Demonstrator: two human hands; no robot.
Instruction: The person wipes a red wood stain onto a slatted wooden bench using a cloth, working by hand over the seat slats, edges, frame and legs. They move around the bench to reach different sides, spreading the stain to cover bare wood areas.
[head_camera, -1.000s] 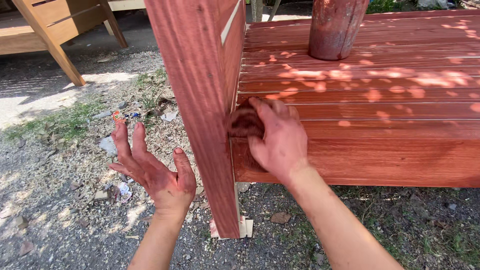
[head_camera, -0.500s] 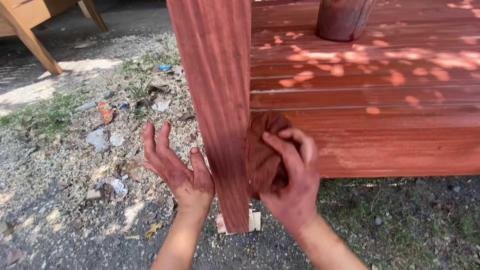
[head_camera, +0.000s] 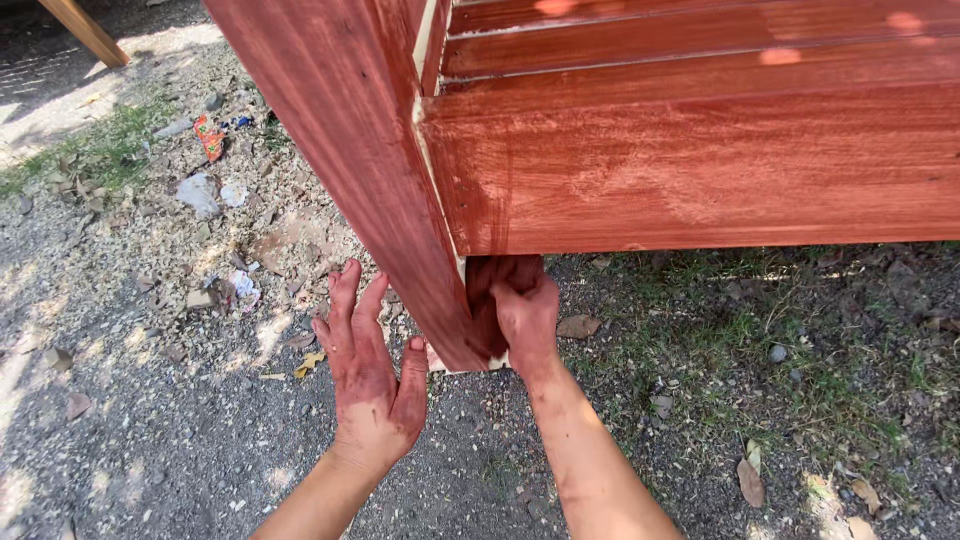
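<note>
A red-brown stained wooden leg (head_camera: 370, 170) runs down the middle of the view, joined to a stained side board (head_camera: 700, 175) of a slatted piece of furniture. My right hand (head_camera: 525, 320) presses a dark, stain-soaked rag (head_camera: 495, 280) against the inner side of the leg near its foot, just below the board. My left hand (head_camera: 370, 370) is spread flat with fingers apart beside the outer face of the leg, holding nothing; whether it touches the wood I cannot tell. Both hands are smeared with red stain.
The ground is gravel with dry leaves and patchy grass (head_camera: 800, 350). Scraps of litter (head_camera: 205, 190) lie at the upper left, and an unstained wooden leg (head_camera: 85, 30) stands at the top left corner.
My right hand has slid the rag down from the side board to the bottom of the leg. The view has tilted lower and closer; my left hand stays beside the leg.
</note>
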